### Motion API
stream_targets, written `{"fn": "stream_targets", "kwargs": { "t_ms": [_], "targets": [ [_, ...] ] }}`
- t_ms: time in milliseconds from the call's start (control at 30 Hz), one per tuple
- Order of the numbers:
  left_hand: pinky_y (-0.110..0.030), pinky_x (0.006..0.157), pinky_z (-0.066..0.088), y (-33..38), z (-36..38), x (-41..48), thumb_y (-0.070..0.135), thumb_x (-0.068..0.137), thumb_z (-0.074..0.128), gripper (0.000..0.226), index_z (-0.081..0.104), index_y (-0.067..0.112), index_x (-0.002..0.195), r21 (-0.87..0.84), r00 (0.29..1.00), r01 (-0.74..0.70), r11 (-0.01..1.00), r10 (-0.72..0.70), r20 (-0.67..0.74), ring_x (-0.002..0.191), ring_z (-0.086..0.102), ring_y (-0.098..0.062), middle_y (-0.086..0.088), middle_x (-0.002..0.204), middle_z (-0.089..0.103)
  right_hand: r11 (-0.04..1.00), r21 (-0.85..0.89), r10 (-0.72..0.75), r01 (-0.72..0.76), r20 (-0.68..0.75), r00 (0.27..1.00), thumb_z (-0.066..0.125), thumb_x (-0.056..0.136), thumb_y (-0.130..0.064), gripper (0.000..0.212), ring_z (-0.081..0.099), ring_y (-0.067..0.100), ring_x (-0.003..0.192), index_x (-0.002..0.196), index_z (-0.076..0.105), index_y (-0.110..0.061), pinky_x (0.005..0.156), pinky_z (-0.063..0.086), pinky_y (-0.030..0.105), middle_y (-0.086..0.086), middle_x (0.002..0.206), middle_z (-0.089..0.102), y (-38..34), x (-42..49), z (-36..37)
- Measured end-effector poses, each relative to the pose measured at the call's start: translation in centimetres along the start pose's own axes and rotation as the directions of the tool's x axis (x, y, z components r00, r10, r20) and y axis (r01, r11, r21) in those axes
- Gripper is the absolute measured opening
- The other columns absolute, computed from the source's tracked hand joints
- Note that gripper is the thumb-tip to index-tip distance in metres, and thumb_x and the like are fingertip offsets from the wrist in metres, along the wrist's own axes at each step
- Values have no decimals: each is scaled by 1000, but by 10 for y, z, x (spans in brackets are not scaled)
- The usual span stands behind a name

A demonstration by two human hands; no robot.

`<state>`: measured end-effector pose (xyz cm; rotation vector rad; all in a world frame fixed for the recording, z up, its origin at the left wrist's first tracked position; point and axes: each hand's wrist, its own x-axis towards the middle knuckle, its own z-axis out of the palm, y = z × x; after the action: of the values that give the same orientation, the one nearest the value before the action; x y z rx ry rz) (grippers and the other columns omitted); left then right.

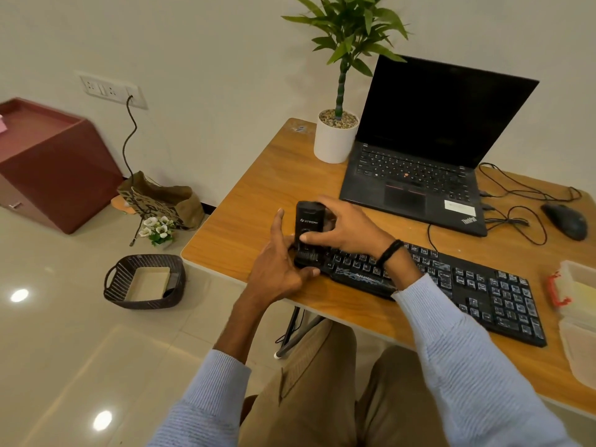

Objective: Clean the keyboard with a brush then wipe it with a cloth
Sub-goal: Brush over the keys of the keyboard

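While the right hand (351, 233) curls round the black block-shaped brush (309, 217) standing on the left end of the black plastic keyboard (483, 285), near the front-left corner of the wooden table (258, 195), and the left hand (277, 272) only braces it with straight fingers, a hard stroke may shove the keyboard off.

The left end of the keyboard (451, 285) is covered by the left hand (277, 269), the right hand (348, 230) and a black device (310, 217) between them. The device's lower end is hidden behind the left hand, so no brush head can be made out, nor can it be told whether that hand grips it or only touches it. The lettering on the device is too blurred to be read. The plant (348, 27) is cut off by the top edge, the cabinet (48, 162) by the left edge, and the plastic boxes (577, 285) by the right edge. A dark item (172, 285) in the basket (148, 257) cannot be identified.
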<state>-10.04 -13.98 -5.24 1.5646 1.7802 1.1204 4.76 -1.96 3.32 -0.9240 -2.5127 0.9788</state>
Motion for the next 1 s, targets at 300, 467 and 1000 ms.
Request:
{"fn": "stream_targets", "kwargs": {
  "t_ms": [300,467,1000],
  "targets": [
    [-56,104,48,0,0,0,45,76,85,135,-21,28,157,3,1000,-9,1000,9,-15,127,59,-27,2,135,66,994,-108,18,-5,115,993,79,75,-48,48,59,7,93,115,55,-37,79,51,26,-15,104,63,-7,18,-8],
    [-54,109,43,0,1,1,51,73,85,136,-19,27,158,9,1000,1,1000,-1,-17,134,53,-25,3,139,64,990,-97,83,-104,-200,976,77,79,-40,60,58,13,99,131,49,-31,83,47,27,-6,113,62,6,26,-7],
    [-52,109,43,-1,1,0,52,71,86,137,-20,34,157,10,1000,16,1000,-16,-23,133,53,-27,2,139,63,987,-140,44,-74,-205,978,77,81,-37,49,61,13,105,124,53,-35,85,49,25,-6,115,65,13,3,-8]
  ]
}}
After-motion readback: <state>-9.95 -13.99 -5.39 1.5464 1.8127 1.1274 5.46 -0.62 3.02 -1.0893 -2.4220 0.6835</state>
